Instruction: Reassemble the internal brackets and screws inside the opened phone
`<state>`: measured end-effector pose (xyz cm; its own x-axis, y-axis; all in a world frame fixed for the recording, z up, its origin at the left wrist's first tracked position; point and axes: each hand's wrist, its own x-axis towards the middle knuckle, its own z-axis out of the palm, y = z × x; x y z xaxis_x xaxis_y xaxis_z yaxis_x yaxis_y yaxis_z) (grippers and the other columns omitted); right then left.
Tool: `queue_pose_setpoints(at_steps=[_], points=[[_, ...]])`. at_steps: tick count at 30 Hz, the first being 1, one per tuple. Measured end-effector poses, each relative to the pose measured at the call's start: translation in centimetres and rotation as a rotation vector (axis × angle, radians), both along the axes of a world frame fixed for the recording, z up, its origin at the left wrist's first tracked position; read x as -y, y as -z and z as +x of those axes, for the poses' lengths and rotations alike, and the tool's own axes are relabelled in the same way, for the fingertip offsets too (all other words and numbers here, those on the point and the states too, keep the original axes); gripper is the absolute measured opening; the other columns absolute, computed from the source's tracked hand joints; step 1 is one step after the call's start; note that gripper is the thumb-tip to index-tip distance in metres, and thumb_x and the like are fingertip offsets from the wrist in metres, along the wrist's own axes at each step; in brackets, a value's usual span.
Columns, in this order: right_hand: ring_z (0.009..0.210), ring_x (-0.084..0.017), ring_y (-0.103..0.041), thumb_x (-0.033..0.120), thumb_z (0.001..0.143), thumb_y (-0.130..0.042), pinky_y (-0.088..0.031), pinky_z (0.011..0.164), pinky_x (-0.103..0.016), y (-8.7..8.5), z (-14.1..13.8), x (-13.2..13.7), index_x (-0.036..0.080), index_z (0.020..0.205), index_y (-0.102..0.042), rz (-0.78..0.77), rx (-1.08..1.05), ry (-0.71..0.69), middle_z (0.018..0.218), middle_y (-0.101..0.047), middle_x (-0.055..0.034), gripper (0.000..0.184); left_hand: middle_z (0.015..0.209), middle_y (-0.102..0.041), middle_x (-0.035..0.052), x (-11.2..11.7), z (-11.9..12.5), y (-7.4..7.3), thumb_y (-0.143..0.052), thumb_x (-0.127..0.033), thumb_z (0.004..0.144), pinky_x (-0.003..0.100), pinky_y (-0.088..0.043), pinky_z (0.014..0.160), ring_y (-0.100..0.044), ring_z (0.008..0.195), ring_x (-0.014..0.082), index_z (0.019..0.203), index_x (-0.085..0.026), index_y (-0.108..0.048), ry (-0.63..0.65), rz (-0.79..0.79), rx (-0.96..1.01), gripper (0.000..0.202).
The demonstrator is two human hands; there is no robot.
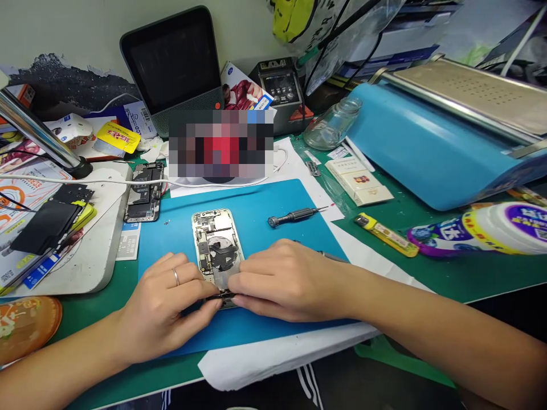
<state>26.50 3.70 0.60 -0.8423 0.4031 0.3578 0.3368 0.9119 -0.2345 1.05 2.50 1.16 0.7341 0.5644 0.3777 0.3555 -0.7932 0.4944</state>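
An opened smartphone lies on the blue work mat, its circuit board and inner parts exposed and the battery bay uncovered. At its bottom end is a thin dark strip-like part. My left hand, with a ring on one finger, pinches the strip's left end between thumb and index finger. From the other side, my right hand closes on its right end, and its fingers cover the phone's lower right edge. Whether the strip is loose or still seated in the phone I cannot tell.
A screwdriver lies on the mat's right side, with another tool partly behind my right wrist. Left stand a second opened phone and a lamp base. Around sit a yellow lighter, white-purple bottle, glass jar and blue machine.
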Motion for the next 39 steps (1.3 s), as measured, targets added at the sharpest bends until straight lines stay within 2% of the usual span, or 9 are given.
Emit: queue_pose_setpoints(at_steps=[7, 27, 39], points=[[0.061, -0.009, -0.05, 0.027, 0.108, -0.044, -0.02, 0.05, -0.031, -0.01, -0.05, -0.08, 0.017, 0.095, -0.065, 0.008, 0.022, -0.018, 0.073, -0.062, 0.0027, 0.026, 0.078, -0.065, -0.0001, 0.22, -0.2, 0.04, -0.065, -0.012, 0.096, 0.033, -0.033, 0.064, -0.05, 0.069, 0.0148, 0.104, -0.018, -0.068, 0.018, -0.009, -0.019, 0.01], [0.06, -0.009, -0.048, 0.028, 0.109, -0.043, -0.019, 0.051, -0.03, -0.06, 0.01, 0.01, 0.018, 0.092, -0.063, 0.041, 0.022, -0.024, 0.071, -0.062, 0.0029, 0.028, 0.078, -0.067, 0.0006, 0.08, 0.0, -0.17, -0.065, -0.013, 0.096, 0.032, -0.037, 0.063, -0.053, 0.068, 0.0148, 0.103, -0.017, -0.069, 0.033, -0.009, 0.003, 0.01], [0.061, -0.009, -0.049, 0.025, 0.108, -0.044, -0.019, 0.051, -0.03, -0.06, 0.16, -0.02, 0.017, 0.094, -0.063, 0.047, -0.003, -0.004, 0.071, -0.06, 0.0029, 0.025, 0.079, -0.067, 0.0012, 0.09, -0.03, -0.15, -0.068, -0.018, 0.096, 0.032, -0.042, 0.065, -0.056, 0.069, 0.0152, 0.106, -0.017, -0.07, -0.011, 0.001, 0.012, 0.011]])
